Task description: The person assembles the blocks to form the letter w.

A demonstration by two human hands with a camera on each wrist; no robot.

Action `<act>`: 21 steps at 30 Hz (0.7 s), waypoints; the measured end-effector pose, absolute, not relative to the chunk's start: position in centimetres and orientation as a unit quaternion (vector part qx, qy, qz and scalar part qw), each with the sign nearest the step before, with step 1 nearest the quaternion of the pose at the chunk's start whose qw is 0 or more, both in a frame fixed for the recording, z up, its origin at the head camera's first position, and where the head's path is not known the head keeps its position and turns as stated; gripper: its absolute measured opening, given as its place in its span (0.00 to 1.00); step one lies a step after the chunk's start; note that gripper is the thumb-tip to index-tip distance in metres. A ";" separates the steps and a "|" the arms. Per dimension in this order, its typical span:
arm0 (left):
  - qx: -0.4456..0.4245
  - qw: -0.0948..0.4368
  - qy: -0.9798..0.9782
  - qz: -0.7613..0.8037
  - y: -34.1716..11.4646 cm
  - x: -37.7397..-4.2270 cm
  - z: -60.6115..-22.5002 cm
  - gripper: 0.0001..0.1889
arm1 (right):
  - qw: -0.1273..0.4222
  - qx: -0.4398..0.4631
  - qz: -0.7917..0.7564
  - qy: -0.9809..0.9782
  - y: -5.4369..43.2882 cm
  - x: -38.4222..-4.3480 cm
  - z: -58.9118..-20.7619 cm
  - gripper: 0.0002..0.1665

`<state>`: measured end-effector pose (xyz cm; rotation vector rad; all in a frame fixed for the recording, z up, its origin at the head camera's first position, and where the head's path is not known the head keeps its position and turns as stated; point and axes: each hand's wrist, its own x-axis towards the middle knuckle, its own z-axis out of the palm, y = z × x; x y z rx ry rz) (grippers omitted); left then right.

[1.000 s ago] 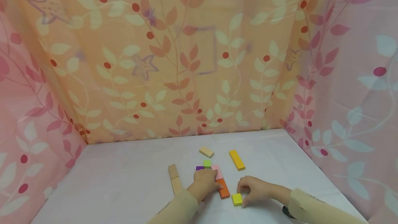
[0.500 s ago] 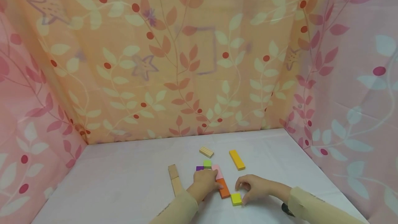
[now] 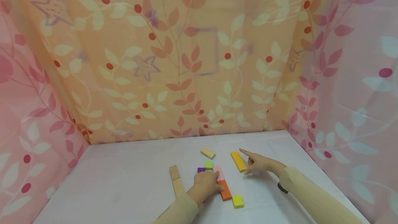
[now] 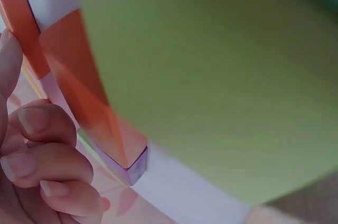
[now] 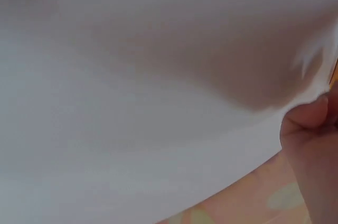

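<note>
My left hand (image 3: 206,184) rests over a group of wooden blocks. Its thumb lies on an orange block (image 3: 225,192) and its forefinger touches the pink block (image 3: 218,172). A green block (image 3: 208,165) and a purple block (image 3: 201,170) show just beyond it. In the left wrist view, another orange block (image 4: 79,76) lies beside the loosely bent fingers (image 4: 50,166). My right hand (image 3: 260,162) reaches beside an orange-yellow block (image 3: 238,161), forefinger extended past its far end, thumb near its near end. A lime-yellow block (image 3: 237,201) touches the orange block's corner.
Two plain wooden blocks (image 3: 175,179) form a line on the left. A ridged wooden block (image 3: 207,153) lies farther back on the white tablecloth (image 3: 124,182). Floral curtains (image 3: 174,58) enclose the back and sides. A blurred green surface (image 4: 211,76) fills much of the left wrist view.
My right hand has left the lime-yellow block and moved away from me to the orange-yellow block. The lime-yellow block has shifted slightly left, against the orange one. My left hand stays put.
</note>
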<state>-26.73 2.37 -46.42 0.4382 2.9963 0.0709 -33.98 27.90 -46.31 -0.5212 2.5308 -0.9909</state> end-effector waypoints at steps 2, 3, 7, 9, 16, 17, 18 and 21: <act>0.143 0.059 0.988 0.026 2.3 -26.7 -46.4 0.34 | 0.203 -0.169 -0.341 0.902 27.9 -34.8 -46.1 0.62; 0.143 0.060 0.988 0.026 2.3 -26.6 -46.4 0.34 | 0.210 -0.163 -0.332 0.905 27.9 -35.1 -46.0 0.62; 0.141 0.063 0.988 0.025 2.3 -26.5 -46.4 0.34 | 0.240 -0.136 -0.291 0.916 27.5 -36.0 -45.7 0.62; 0.141 0.063 0.988 0.023 2.4 -26.4 -46.4 0.34 | 0.255 -0.123 -0.276 0.918 27.2 -36.2 -45.6 0.62; 0.137 0.064 0.989 0.007 2.6 -26.2 -46.2 0.34 | 0.274 -0.101 -0.256 0.922 26.9 -36.8 -45.6 0.62; 0.136 0.063 0.989 0.007 2.6 -26.2 -46.1 0.34 | 0.275 -0.098 -0.253 0.922 26.8 -36.8 -45.7 0.62; 0.136 0.061 0.989 0.007 2.6 -26.2 -46.1 0.34 | 0.274 -0.098 -0.249 0.924 26.8 -36.9 -45.7 0.62; 0.135 0.060 0.989 0.008 2.4 -26.4 -46.1 0.34 | 0.273 -0.098 -0.240 0.926 26.5 -37.2 -45.7 0.64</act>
